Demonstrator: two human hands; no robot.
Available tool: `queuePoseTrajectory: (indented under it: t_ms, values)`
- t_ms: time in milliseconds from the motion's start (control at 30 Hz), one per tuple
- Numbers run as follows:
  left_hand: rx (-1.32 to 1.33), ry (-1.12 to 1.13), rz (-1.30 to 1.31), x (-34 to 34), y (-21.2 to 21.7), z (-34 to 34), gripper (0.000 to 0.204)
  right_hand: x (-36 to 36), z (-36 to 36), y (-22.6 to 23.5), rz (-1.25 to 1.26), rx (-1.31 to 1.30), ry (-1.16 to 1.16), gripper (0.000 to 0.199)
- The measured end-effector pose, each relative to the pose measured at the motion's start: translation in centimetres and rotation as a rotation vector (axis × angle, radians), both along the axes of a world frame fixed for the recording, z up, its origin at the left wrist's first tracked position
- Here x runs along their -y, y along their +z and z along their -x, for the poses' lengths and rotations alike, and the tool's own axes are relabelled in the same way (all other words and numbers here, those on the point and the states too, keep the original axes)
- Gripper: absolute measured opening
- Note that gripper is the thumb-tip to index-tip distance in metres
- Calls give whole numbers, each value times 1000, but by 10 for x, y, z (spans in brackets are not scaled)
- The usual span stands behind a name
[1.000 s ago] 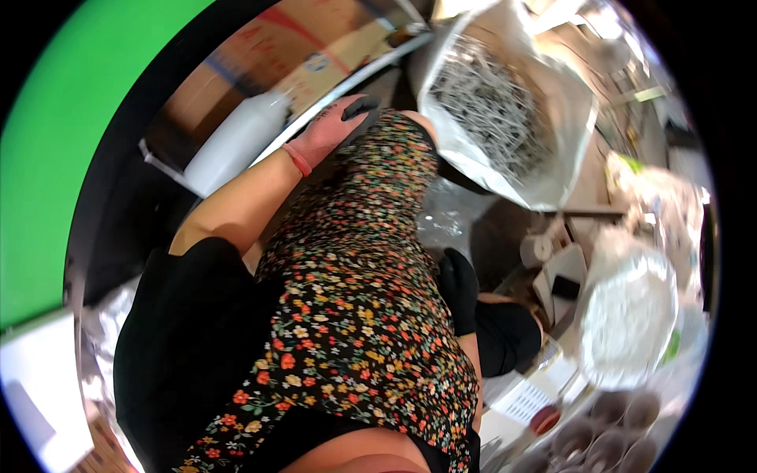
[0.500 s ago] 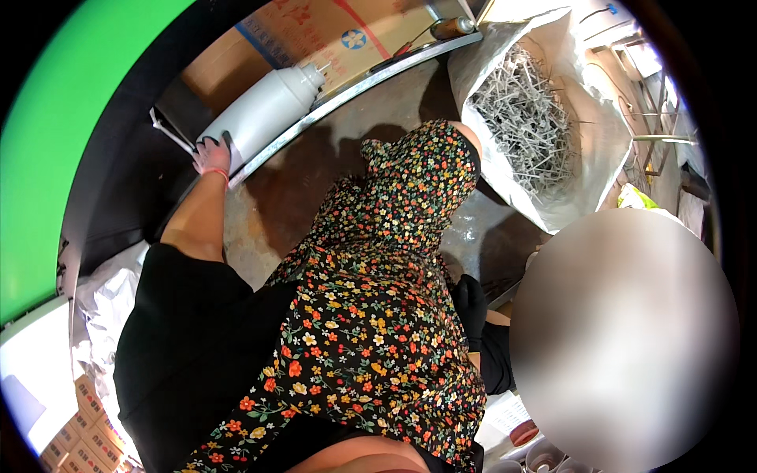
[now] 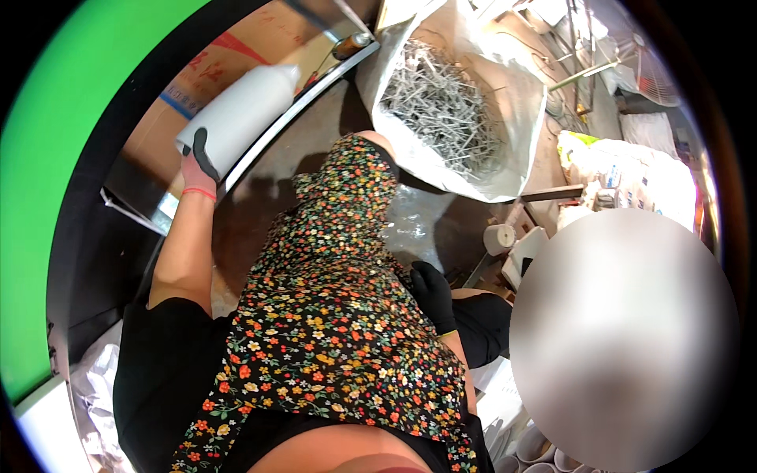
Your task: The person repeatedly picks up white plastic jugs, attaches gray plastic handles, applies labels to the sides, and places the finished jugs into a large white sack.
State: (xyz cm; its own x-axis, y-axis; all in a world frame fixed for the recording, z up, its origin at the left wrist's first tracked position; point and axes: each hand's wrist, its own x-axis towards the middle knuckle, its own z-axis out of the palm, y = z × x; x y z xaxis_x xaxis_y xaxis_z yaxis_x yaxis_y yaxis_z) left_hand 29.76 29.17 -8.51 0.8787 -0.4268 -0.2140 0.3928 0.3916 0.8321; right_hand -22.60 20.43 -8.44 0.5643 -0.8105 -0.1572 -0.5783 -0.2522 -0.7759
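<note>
A large white plastic bottle (image 3: 240,118) lies tilted along the cartons at the upper left. My left hand (image 3: 202,162), in a pinkish-grey glove with dark fingertips, grips it near its base, thumb stretched over its side. The bottle's narrow end points up and right. My right hand (image 3: 432,296) wears a black glove and rests beside the floral apron (image 3: 315,292), its fingers curled together. I see nothing in it. An open white woven sack (image 3: 509,169) full of thin grey metal pieces (image 3: 441,102) stands past my knee.
Printed brown cartons (image 3: 213,67) stand behind a metal edge (image 3: 292,114). A brown-handled tool (image 3: 351,46) lies at its far end. White packages (image 3: 639,177) are piled at the right, with round containers (image 3: 536,443) at the lower right. A blurred disc hides part of the right side.
The view has shifted to the right. My left hand has turned, with its thumb now across the bottle, and the bottle has moved slightly. My right hand stays beside the apron.
</note>
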Motion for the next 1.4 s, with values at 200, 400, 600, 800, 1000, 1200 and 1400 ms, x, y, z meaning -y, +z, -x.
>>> queuePoseTrajectory:
  t_ms: [200,400,600,800,1000,1200,1400]
  values:
    - [540,-515,10,90,121,101,46,8,19,90,231,222,-420,34]
    - [267,-995,109,112,140,198,54,3,38,143,484,264,-745,43]
    - [181,-1349,0,114,128,226,48,-29,78,108,633,184,-985,23]
    - [197,-1520,-8,122,113,230,47,-54,95,109,697,289,-938,24]
    - [-441,-1563,-207,104,111,258,55,-52,68,153,926,81,-945,26]
    - [-206,-1861,-148,113,63,261,56,-83,52,170,543,110,-904,23]
    - [311,-1688,16,126,76,255,54,-57,42,192,561,121,-758,35]
